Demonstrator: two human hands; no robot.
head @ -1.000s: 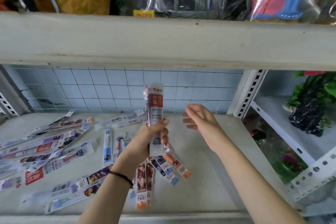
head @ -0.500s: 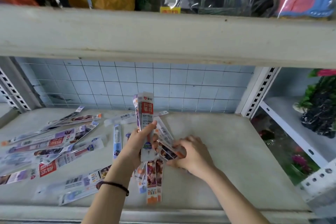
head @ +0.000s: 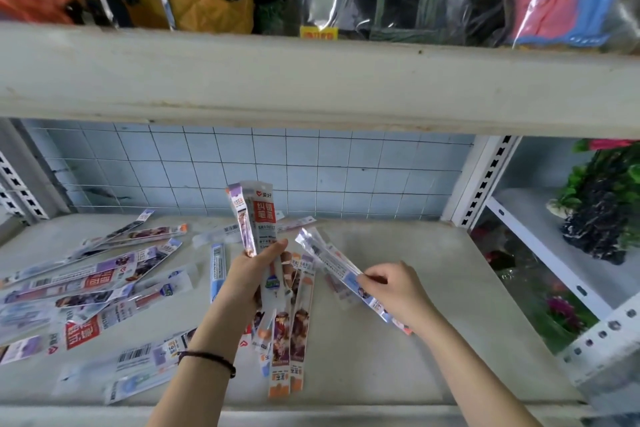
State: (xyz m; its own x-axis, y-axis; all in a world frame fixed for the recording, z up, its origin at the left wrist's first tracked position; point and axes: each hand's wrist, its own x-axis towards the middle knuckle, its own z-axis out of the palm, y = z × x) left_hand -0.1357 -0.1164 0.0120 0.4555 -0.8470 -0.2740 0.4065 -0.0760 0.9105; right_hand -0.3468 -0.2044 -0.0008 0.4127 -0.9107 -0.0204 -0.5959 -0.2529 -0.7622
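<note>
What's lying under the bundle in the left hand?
Under the bundle that the left hand grips, several orange-ended packets lie fanned on the shelf. The hand and bundle cover their upper ends, so their count is unclear.

The upright packet (head: 264, 218) was white with a red label panel and a purple strip, the slanted packet (head: 332, 263) looked clear with pale blue print and perhaps an orange end, and the wall tiles (head: 346, 166) made a light blue grid.

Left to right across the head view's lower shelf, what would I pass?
Scattered pen packets, lone blue packet, left hand gripping an upright bunch, slanted packet, right hand pinching it, slotted post, artificial plants.
</note>
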